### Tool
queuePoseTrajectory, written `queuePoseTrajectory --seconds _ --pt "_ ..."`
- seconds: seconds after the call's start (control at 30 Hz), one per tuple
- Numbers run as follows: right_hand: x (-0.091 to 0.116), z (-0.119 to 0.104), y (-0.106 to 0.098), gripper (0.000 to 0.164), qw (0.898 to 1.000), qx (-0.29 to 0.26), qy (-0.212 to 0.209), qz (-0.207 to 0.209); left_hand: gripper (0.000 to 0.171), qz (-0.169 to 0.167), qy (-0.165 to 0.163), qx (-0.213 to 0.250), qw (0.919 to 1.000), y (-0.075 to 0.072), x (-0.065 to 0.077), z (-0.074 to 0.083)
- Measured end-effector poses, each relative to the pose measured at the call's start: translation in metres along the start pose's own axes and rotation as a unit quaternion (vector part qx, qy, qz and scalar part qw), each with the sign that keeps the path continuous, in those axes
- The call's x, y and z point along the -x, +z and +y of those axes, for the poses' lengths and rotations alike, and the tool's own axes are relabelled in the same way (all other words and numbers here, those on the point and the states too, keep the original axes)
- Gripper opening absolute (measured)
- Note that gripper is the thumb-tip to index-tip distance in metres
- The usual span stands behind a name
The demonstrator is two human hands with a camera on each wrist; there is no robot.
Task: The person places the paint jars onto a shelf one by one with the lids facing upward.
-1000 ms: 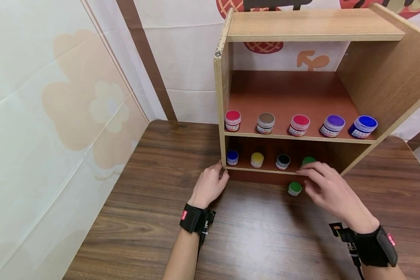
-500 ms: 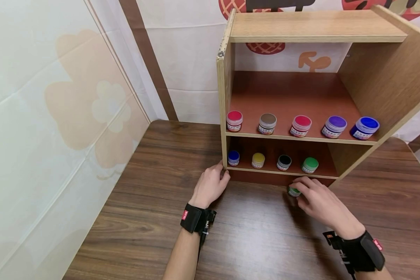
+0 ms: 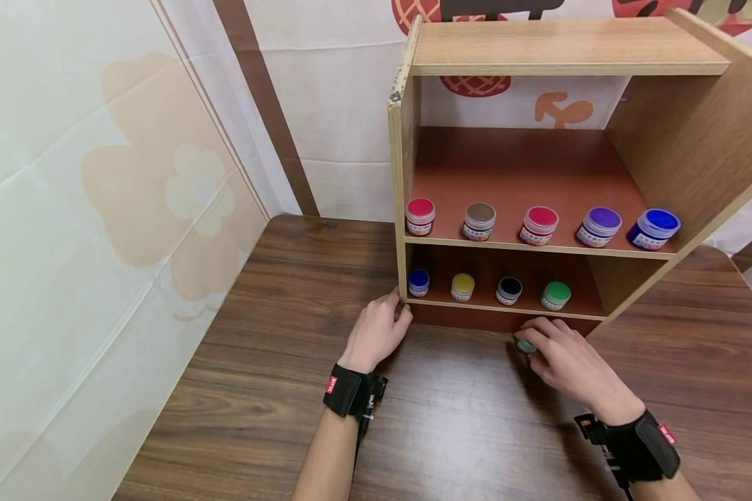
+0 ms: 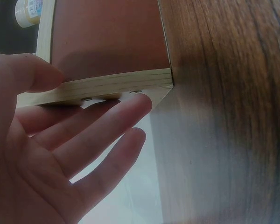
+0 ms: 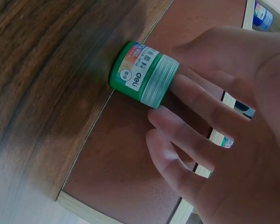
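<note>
My left hand (image 3: 376, 331) holds the lower front corner of the wooden shelf (image 3: 570, 68). In the left wrist view its thumb lies on the front edge of the side panel (image 4: 116, 85), and its fingers lie along the outer face. My right hand (image 3: 570, 362) pinches the clear lid of a green paint jar (image 5: 137, 74), which stands on the table (image 3: 451, 417) right before the shelf's base board. Part of that jar is hidden under the fingers in the head view.
Red, brown, red, purple and blue jars (image 3: 654, 229) line the middle board. Below them stand a blue jar (image 3: 418, 282), a yellow jar (image 3: 462, 287), a black jar (image 3: 509, 291) and another green jar (image 3: 555, 296). Patterned cloth (image 3: 338, 104) hangs behind.
My right hand has come down from the green jar on the lower board to the green jar on the table and taken hold of its lid. My left hand has stayed at the corner.
</note>
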State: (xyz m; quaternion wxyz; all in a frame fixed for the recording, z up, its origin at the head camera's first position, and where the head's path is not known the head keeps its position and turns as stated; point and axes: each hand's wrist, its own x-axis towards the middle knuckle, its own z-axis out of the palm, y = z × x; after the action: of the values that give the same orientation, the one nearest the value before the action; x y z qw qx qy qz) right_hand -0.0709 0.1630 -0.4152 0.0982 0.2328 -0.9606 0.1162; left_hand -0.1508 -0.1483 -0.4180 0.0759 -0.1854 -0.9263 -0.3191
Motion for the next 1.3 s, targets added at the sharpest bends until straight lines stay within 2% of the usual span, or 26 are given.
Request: queuePoseTrajectory --seconds 0.17,0.4,0.8,1.3 --pt "0.004 -0.002 0.000 0.033 1.000 0.008 -0.009 0.005 0.028 -0.002 -0.003 0.000 1.0000 0.000 0.000 0.000" --pt "0.010 -0.008 -0.002 0.029 1.000 -0.005 -0.014 -0.010 0.031 -0.001 0.001 -0.001 1.0000 0.000 -0.001 0.000" --pt "0.013 -0.010 0.004 0.030 0.999 -0.015 0.010 -0.042 0.035 -0.001 0.001 0.000 1.0000 0.002 0.000 -0.001" --pt "0.012 -0.008 0.004 0.031 0.998 -0.019 0.019 -0.051 0.032 0.002 0.001 -0.005 1.0000 0.000 -0.001 0.001"
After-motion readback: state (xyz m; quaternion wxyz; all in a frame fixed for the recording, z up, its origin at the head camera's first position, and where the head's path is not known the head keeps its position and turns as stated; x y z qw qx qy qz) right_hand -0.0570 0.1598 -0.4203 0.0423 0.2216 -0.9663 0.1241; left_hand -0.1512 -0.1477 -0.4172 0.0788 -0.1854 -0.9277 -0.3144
